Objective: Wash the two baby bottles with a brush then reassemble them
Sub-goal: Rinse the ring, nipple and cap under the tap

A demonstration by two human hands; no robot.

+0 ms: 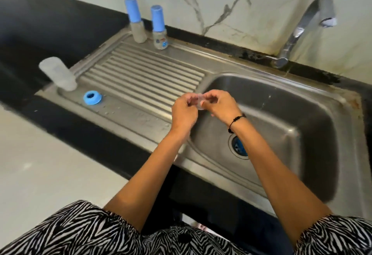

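Fingers (190,101) of both my hands curl round one small clear piece (199,101), likely a bottle teat, pinched between them; blur hides its exact shape. It sits in the air over the seam between drainboard and basin.

Left to right:
- Clear bottle body (58,74), no cap, upside down at the near left corner of the drainboard (145,77), beside the black surface (60,33).
- Blue screw ring (93,98) flat on the drainboard, just right of that body, with water drops near it.
- Two items with tall blue caps at the far edge by the wall: frosted one (136,20) to the left, clear one (159,28) just beside it. Both upright.
- My left hand (184,111) over the drainboard's right edge, gripping the clear piece.
- My right hand (220,103) over the basin (281,117), gripping the same piece; black cord on that wrist.
- Blue strainer (239,146) in the drain.
- Tap (306,27) at the far right, spout over the basin.
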